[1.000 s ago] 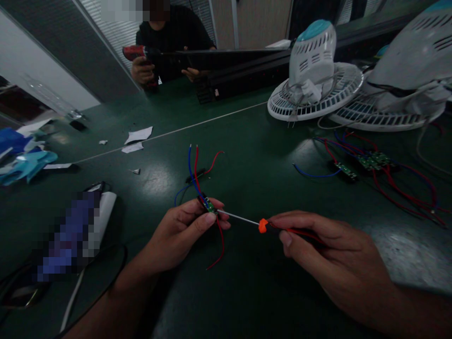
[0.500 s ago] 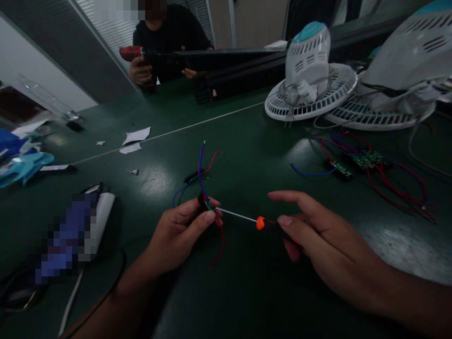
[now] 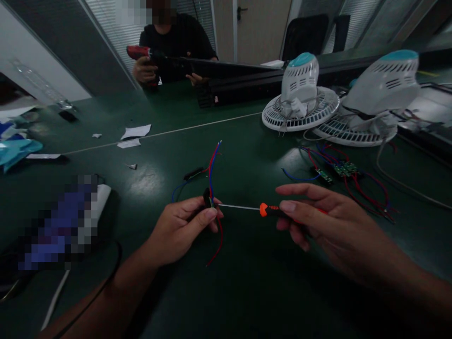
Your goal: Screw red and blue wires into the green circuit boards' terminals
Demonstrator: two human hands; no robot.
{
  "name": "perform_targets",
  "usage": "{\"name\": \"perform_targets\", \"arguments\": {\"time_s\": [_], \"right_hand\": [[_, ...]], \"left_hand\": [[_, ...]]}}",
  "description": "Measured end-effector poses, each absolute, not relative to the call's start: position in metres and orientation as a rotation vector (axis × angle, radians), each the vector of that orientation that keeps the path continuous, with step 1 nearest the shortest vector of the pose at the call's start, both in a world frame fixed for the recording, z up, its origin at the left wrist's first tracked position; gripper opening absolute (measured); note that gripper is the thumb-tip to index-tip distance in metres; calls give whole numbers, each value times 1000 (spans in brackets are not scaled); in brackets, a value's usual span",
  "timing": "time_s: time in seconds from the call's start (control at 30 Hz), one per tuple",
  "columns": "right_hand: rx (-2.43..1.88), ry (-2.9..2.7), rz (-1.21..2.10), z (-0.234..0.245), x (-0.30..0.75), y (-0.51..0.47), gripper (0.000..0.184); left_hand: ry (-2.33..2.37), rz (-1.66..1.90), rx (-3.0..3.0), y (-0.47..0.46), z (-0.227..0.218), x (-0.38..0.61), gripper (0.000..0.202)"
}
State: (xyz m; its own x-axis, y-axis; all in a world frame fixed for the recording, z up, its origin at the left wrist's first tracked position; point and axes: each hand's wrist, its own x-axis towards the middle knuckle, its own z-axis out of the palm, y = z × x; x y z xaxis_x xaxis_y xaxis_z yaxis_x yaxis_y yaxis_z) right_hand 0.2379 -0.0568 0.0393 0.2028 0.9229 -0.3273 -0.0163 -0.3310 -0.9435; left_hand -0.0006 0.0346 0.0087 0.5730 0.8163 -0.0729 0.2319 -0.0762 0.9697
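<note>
My left hand (image 3: 185, 226) pinches a small green circuit board (image 3: 209, 200) with red and blue wires (image 3: 213, 162) sticking up from it and a red wire hanging below. My right hand (image 3: 325, 221) grips a screwdriver (image 3: 263, 209) with an orange-and-black handle. Its thin metal shaft points left and its tip touches the board. Both hands hover just above the dark green table (image 3: 247, 155).
Two white fans (image 3: 300, 96) (image 3: 374, 101) lie on the table at the back right. More circuit boards with red and blue wires (image 3: 339, 172) lie in front of them. Paper scraps (image 3: 136, 134) lie at the left. Across the table a person (image 3: 173, 44) holds a red power drill (image 3: 141, 54).
The wires above the board have swung to the right. My right hand regripped the screwdriver handle, index finger lifting then settling back. The view has tilted up a little.
</note>
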Motion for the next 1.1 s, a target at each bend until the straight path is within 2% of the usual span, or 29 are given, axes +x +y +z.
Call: {"name": "perform_targets", "arguments": {"time_s": [0.13, 0.3, 0.6, 1.1], "right_hand": [[-1516, -745, 1262, 38, 238, -61, 45], [-1720, -919, 1224, 36, 244, -67, 53], [-1652, -1106, 983, 29, 242, -69, 33], [-1694, -1126, 802, 31, 240, -72, 28]], "left_hand": [[853, 582, 1585, 34, 5, -1, 18], [819, 559, 1483, 36, 3, 0, 16], [773, 502, 1363, 38, 6, 1, 19], [772, 523, 1268, 37, 5, 1, 21]]}}
